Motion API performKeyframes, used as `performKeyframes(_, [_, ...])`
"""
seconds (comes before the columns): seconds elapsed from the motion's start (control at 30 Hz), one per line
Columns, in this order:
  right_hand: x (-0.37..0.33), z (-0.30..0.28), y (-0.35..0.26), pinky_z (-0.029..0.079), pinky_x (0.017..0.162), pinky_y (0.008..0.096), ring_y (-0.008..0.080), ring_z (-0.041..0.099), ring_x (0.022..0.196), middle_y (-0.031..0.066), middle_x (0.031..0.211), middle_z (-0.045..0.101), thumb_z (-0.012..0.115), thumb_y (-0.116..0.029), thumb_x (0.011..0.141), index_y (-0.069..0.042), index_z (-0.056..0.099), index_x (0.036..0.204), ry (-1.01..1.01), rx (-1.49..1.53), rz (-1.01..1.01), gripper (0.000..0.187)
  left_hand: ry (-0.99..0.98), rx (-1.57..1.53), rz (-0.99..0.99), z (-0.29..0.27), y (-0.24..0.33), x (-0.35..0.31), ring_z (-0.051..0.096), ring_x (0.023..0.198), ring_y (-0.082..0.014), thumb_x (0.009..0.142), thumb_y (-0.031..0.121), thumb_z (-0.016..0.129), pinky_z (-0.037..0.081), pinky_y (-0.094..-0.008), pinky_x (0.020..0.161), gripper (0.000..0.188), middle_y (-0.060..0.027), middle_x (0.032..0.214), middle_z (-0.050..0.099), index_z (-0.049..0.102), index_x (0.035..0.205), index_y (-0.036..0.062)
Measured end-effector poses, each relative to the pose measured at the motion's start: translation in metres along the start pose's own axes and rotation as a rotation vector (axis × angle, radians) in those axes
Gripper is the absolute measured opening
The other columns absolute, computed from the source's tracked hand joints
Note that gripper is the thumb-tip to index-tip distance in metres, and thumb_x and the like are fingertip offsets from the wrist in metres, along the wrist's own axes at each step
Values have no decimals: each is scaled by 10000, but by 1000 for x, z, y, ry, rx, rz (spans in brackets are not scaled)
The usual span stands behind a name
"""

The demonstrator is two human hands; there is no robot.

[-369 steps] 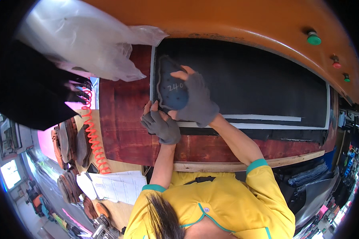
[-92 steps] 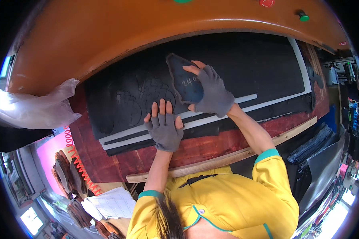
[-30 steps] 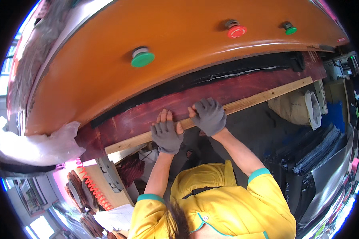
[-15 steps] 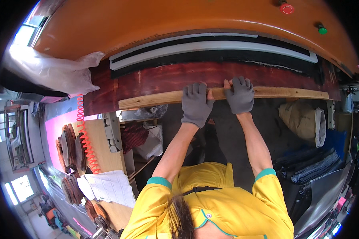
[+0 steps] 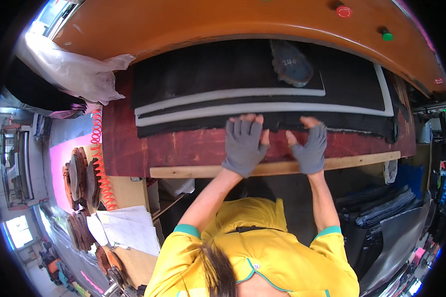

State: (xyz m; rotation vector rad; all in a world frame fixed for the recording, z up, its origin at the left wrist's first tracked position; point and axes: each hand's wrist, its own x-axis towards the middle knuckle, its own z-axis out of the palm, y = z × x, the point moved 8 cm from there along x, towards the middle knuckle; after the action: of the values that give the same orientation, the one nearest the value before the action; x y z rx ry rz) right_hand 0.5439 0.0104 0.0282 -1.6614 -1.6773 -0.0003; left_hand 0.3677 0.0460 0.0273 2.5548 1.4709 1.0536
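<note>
A dark red board (image 5: 198, 148) has slid out from beneath an orange machine, with a pale wooden strip (image 5: 193, 172) along its near edge. On it lies a black sheet (image 5: 193, 67) with white strips (image 5: 243, 108) forming bent lines. Farther back, a dark rounded patch (image 5: 295, 72) with chalk-like marking rests on the sheet. My left hand (image 5: 244, 146), in a grey fingerless glove, reaches past the strip, fingers stretched to the sheet's near edge. My right hand (image 5: 311, 148), gloved alike, hovers at that edge with thumb and fingers apart. Whether the fingertips touch the sheet I cannot tell.
The orange machine housing (image 5: 208, 22) spans the back, bearing a red button (image 5: 343, 11) and a green button (image 5: 387, 35). Clear plastic film (image 5: 79, 69) hangs at the left above a coiled red hose (image 5: 98, 168). Papers (image 5: 126, 230) and brown shaped pieces lie on the left bench.
The board and its wooden strip have come nearer to me, uncovering more black sheet and the dark patch. Both hands have let go of the strip and moved forward over the board.
</note>
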Motion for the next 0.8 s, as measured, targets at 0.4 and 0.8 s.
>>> performKeyframes(0.4, [80, 31, 9, 395, 1053, 471, 437, 433, 1251, 248, 1471, 331, 832, -336, 545, -135, 424, 1407, -571, -78, -192, 974, -148, 194, 65, 30, 23, -14, 418, 1373, -312, 919, 474, 559, 281, -512, 1086, 591, -122, 1470, 478, 531, 1387, 114])
performKeyframes(0.8, [53, -34, 40, 423, 1026, 359, 288, 530, 1175, 181, 1263, 528, 840, -410, 406, -1, 482, 1380, -611, 1011, 492, 1115, -113, 256, 117, 1, 48, -62, 552, 1267, -306, 931, 208, 551, 412, -469, 1027, 390, -127, 1341, 598, 591, 1300, 89])
